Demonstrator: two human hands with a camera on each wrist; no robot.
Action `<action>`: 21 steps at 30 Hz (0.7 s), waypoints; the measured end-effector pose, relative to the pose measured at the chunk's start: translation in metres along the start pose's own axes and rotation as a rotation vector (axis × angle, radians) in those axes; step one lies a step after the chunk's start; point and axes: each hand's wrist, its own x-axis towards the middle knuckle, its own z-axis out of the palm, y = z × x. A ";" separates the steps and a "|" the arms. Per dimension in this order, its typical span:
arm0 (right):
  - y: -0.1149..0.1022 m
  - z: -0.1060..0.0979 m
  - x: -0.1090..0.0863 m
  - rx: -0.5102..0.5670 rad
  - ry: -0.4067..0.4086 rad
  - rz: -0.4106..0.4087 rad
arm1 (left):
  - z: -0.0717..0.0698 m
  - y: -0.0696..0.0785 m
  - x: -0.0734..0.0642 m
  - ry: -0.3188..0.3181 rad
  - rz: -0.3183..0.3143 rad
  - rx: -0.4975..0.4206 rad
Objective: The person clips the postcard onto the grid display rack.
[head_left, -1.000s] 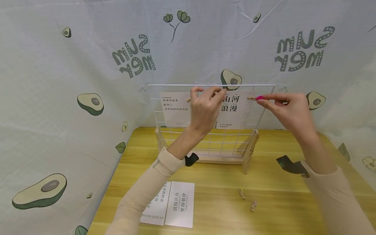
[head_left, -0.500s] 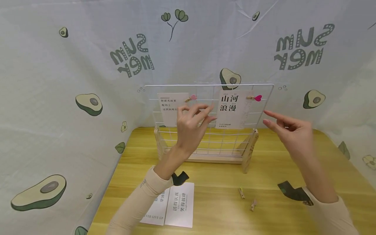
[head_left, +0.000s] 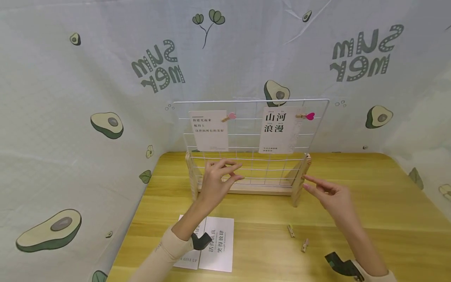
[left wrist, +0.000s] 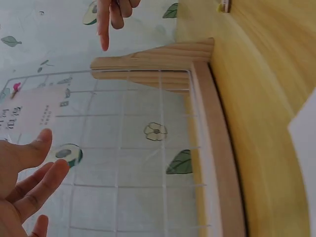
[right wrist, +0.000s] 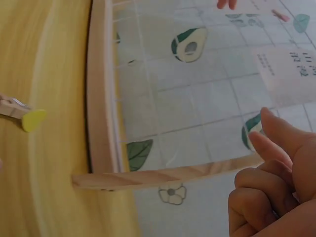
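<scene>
A white wire grid rack (head_left: 246, 158) on wooden feet bears two printed cards. The left card (head_left: 210, 137) is fixed by a clothespin with a pale pink heart (head_left: 231, 116); the right card (head_left: 275, 139) by one with a magenta heart (head_left: 310, 116). My left hand (head_left: 220, 180) is in front of the grid's lower half, thumb and fingers apart with nothing between them. Beside the rack's right wooden foot (head_left: 299, 184) is my right hand (head_left: 329, 196), index finger and thumb extended and holding nothing; its other fingers are folded in the right wrist view.
Two white cards, one of them (head_left: 222, 258) nearer the middle, lie at the front left, partly behind my left wrist. Two small clothespins, one with a yellow-green end (head_left: 291, 230) and one pinkish (head_left: 305, 245), lie on the yellow wood-grain table (head_left: 260, 243). A patterned cloth (head_left: 225, 58) hangs behind.
My right hand has let go of the magenta-heart clothespin, which stays on the card's right edge. Both hands have come down and away from the cards.
</scene>
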 end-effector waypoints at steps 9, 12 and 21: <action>0.040 0.019 -0.018 -0.176 -0.230 0.097 | -0.001 -0.029 -0.053 -0.207 -0.232 0.039; 0.049 0.025 -0.020 -0.162 -0.263 0.115 | -0.003 -0.038 -0.067 -0.267 -0.296 0.036; 0.067 0.035 -0.031 -0.152 -0.351 0.104 | -0.024 -0.062 -0.096 -0.591 -0.466 0.037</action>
